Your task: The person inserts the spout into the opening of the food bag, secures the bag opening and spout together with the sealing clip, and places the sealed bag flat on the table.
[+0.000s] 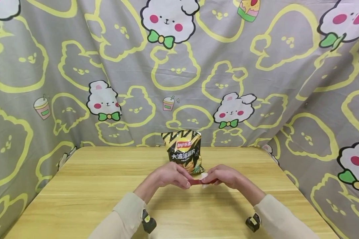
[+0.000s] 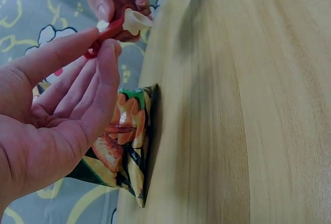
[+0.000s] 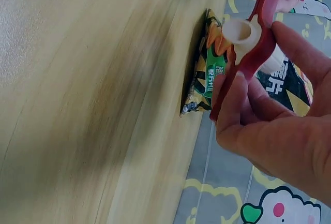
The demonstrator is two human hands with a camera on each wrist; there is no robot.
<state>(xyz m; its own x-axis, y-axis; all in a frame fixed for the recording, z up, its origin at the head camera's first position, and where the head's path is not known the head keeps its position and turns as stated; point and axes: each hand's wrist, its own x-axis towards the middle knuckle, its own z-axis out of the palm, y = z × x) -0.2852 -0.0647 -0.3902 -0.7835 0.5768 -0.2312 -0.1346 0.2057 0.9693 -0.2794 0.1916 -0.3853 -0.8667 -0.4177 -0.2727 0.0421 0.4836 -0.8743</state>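
Note:
Both hands hold a red bag clip with a white pouring spout, above the table in front of a bag of Lay's chips. My left hand pinches one end of it between thumb and fingertips. The other end lies between the thumb and fingers of my right hand. In the right wrist view the spout's round opening faces the camera, and the clip's red body curves around it. Behind the hands, the black-and-yellow bag stands upright, its lower part partly covered by the left hand.
The wooden table reaches back to a grey cloth printed with cartoon bears and rabbits. This cloth hangs behind the table and along both sides. A black wrist camera sits under the left cuff, and another camera by the right.

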